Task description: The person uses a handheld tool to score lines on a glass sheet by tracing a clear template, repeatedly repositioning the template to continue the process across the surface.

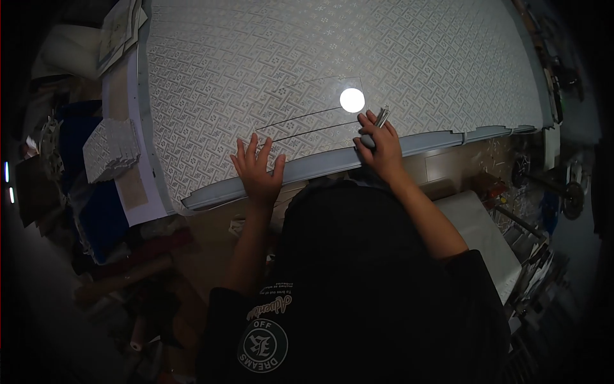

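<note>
A large sheet of white patterned material (pixel 332 51) covers the table. My left hand (pixel 258 168) lies flat on it near the front edge, fingers spread. My right hand (pixel 379 146) grips a utility knife (pixel 377 123) with a grey handle and metal blade end, held against the sheet. Two long dark cut lines (pixel 300 125) run leftward from the knife toward my left hand. A bright round light reflection (pixel 352 100) sits just above the knife.
A stack of cut patterned pieces (pixel 112 148) lies left of the table. Rolls and clutter (pixel 137 269) fill the floor at lower left. A white board (pixel 483 237) and tools (pixel 543 185) stand on the right. The table's grey edge (pixel 307 168) runs under my hands.
</note>
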Available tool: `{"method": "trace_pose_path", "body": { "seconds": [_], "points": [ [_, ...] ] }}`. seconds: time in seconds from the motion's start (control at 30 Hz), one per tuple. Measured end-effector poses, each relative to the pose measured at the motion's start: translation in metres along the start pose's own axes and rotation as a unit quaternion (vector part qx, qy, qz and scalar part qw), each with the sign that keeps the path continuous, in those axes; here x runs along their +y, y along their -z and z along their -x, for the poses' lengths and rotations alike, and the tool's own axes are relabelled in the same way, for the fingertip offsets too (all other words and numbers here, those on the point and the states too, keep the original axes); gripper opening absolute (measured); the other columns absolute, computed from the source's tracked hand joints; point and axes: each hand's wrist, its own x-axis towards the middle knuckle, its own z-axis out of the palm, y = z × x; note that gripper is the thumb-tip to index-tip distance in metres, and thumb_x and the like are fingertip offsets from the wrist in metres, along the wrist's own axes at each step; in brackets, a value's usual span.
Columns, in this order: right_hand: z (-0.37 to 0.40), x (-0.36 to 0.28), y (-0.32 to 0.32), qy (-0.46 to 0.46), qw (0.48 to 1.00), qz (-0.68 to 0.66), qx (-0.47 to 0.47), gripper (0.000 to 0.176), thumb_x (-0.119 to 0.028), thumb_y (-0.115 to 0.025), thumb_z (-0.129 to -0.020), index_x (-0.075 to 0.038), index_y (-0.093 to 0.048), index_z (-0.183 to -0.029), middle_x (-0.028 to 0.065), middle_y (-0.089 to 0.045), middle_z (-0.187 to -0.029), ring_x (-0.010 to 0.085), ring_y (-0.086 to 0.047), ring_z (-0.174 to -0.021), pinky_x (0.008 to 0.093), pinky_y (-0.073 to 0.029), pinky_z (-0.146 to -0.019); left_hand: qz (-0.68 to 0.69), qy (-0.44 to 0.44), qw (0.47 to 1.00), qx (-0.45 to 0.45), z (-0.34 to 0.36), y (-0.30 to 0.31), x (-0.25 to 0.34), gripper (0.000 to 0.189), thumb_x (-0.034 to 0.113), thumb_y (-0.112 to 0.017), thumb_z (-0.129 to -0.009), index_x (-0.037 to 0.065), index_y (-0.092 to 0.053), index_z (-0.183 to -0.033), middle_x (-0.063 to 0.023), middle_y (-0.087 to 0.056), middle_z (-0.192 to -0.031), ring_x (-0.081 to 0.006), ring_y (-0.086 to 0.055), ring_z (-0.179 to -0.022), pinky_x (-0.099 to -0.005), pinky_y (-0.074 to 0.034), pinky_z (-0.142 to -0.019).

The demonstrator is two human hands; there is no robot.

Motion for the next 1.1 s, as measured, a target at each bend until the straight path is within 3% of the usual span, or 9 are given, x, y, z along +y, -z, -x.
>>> {"method": "trace_pose_path", "body": {
  "seconds": [0.07, 0.3, 0.5, 1.1],
  "points": [
    [-0.001, -0.002, 0.001, 0.0, 1.0, -0.009, -0.001, 0.027, -0.016, -0.08, -0.086, -0.006, -0.065, -0.105, 0.0101, -0.067, -0.14, 0.0307, -0.058, -0.136, 0.0474, -0.044, -0.11, -0.001, 0.01, 1.0, -0.006, 0.0, 0.001, 0.001, 0.05, 0.038, -0.073, -0.093, 0.014, -0.067, -0.137, -0.0151, -0.05, -0.156, -0.0494, -0.029, -0.152, -0.0746, -0.013, -0.119],
    [-0.001, 0.0, 0.001, 0.001, 1.0, -0.014, -0.001, 0.029, -0.016, -0.08, -0.086, -0.006, -0.066, -0.109, 0.0099, -0.069, -0.136, 0.0317, -0.058, -0.137, 0.0469, -0.044, -0.111, -0.003, 0.006, 1.0, -0.003, 0.0, 0.0, -0.001, 0.051, 0.037, -0.073, -0.093, 0.014, -0.067, -0.137, -0.0153, -0.051, -0.155, -0.0495, -0.029, -0.152, -0.0743, -0.013, -0.119],
    [0.002, 0.001, -0.004, -0.01, 1.0, -0.012, 0.007, 0.054, -0.017, -0.079, -0.089, -0.011, -0.061, -0.14, 0.0071, -0.075, -0.116, 0.026, -0.058, -0.137, 0.0488, -0.042, -0.111, 0.006, 0.006, 1.0, 0.0, -0.001, 0.002, 0.001, 0.049, 0.036, -0.075, -0.091, 0.013, -0.07, -0.134, -0.0153, -0.052, -0.154, -0.0494, -0.031, -0.151, -0.0749, -0.015, -0.119],
    [0.004, 0.004, -0.004, -0.004, 1.0, -0.007, 0.006, 0.054, -0.017, -0.079, -0.089, -0.011, -0.061, -0.14, 0.0052, -0.075, -0.108, 0.028, -0.058, -0.138, 0.0484, -0.04, -0.112, 0.011, 0.009, 1.0, 0.002, 0.0, 0.001, 0.001, 0.05, 0.036, -0.075, -0.092, 0.012, -0.068, -0.135, -0.0158, -0.051, -0.154, -0.0494, -0.03, -0.152, -0.0742, -0.013, -0.12]
  ]
}}
